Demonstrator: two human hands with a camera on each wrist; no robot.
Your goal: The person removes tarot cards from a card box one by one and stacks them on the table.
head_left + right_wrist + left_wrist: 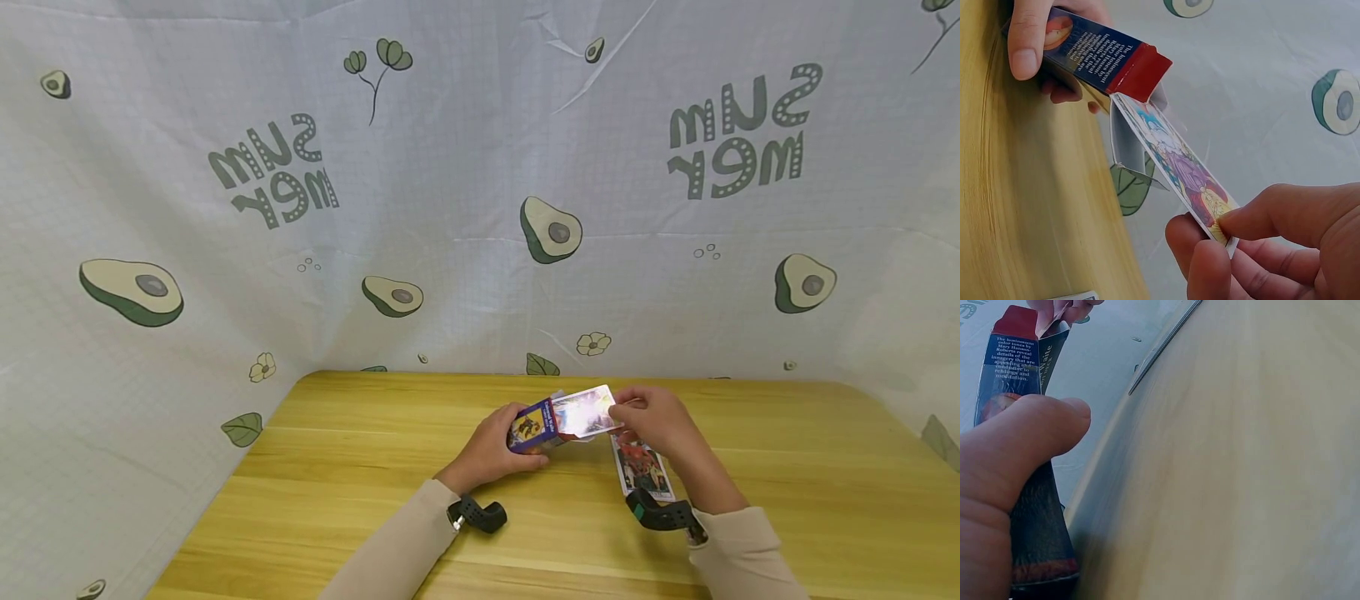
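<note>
My left hand (491, 450) grips a dark blue and purple card box (534, 425) with its flaps open toward the right. Red end flaps and printed text on the box show in the right wrist view. Out of the box's open end sticks an illustrated card (1185, 162), its inner end at the opening. Between thumb and fingers, my right hand (656, 421) pinches the card's outer end. Glare washes out its picture in the head view. Another picture card (641, 471) lies on the table below the right hand, partly covered by that hand and its wrist strap.
The wooden table (337, 500) spreads under both hands. Behind it hangs a pale cloth (465, 167) printed with avocados and mirrored lettering. Black straps with devices sit on both wrists, the left one (480, 514) close above the table.
</note>
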